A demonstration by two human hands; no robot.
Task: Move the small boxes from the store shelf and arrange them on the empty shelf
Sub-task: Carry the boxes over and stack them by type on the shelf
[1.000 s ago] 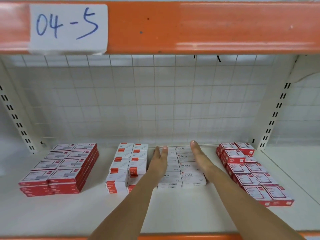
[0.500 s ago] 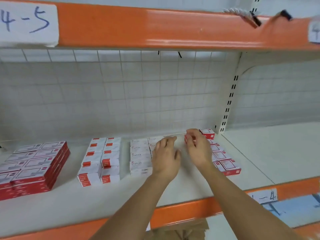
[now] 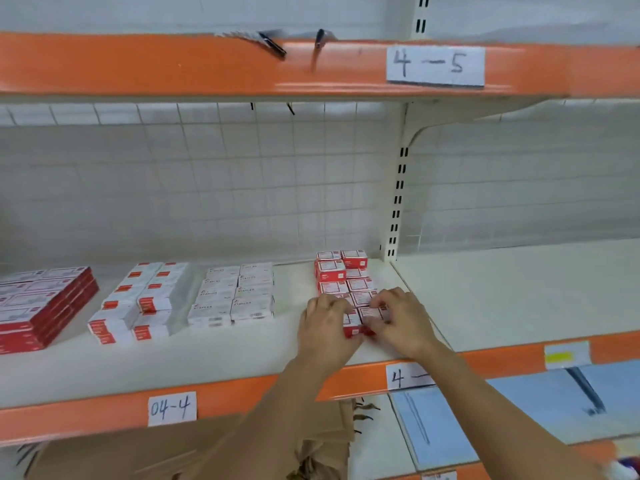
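Observation:
Small red-and-white boxes (image 3: pixel 346 277) lie in two rows at the right end of the white store shelf (image 3: pixel 214 358). My left hand (image 3: pixel 325 325) and my right hand (image 3: pixel 401 320) both curl around the front boxes (image 3: pixel 356 323) of these rows, near the shelf's front edge. Left of them sit a block of white staple boxes (image 3: pixel 235 296), a stack of white boxes with red corners (image 3: pixel 138 303), and a pile of larger red boxes (image 3: pixel 38 306). The bare white shelf (image 3: pixel 519 289) lies to the right, past the upright post.
An orange beam (image 3: pixel 207 64) with a "4-5" label runs overhead. The shelf's orange front rail (image 3: pixel 242 396) carries a "04-4" label. A perforated upright (image 3: pixel 398 195) divides the two bays. Brown cardboard (image 3: pixel 173 452) and blue sheets (image 3: pixel 519 410) lie on the level below.
Both hands left the white staple boxes and moved right to the red-and-white rows, then came forward onto the front boxes. The view swung right and pulled back.

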